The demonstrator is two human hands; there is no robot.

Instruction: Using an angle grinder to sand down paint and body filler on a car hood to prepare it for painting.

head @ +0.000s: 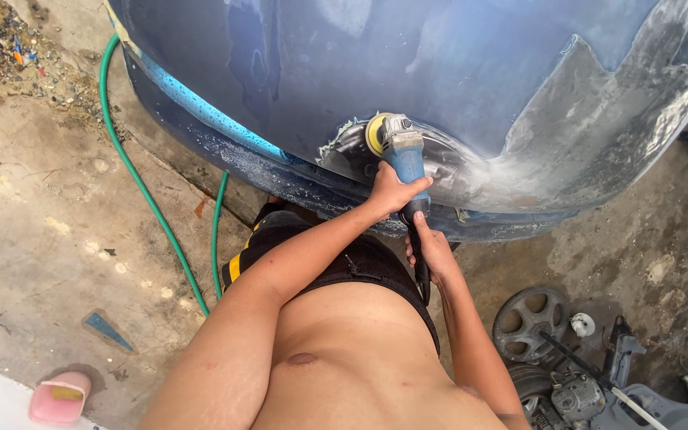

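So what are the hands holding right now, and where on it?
Both hold the blue grinder: the left hand wraps its body just behind the head, the right hand grips the rear end by the cord. Its yellow disc rests against the panel.

The concrete floor (49, 231) was stained and cracked. On it lay a green hose (146, 193), a pink sandal (59, 396), gravel (1, 36), and a wheel (532, 322).

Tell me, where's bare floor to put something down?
Bare concrete lies left of the green hose, up to the pink sandal. Right of the right hand, the wheel and engine parts crowd the floor. Both hands, left hand too, grip the blue sander against the car panel.
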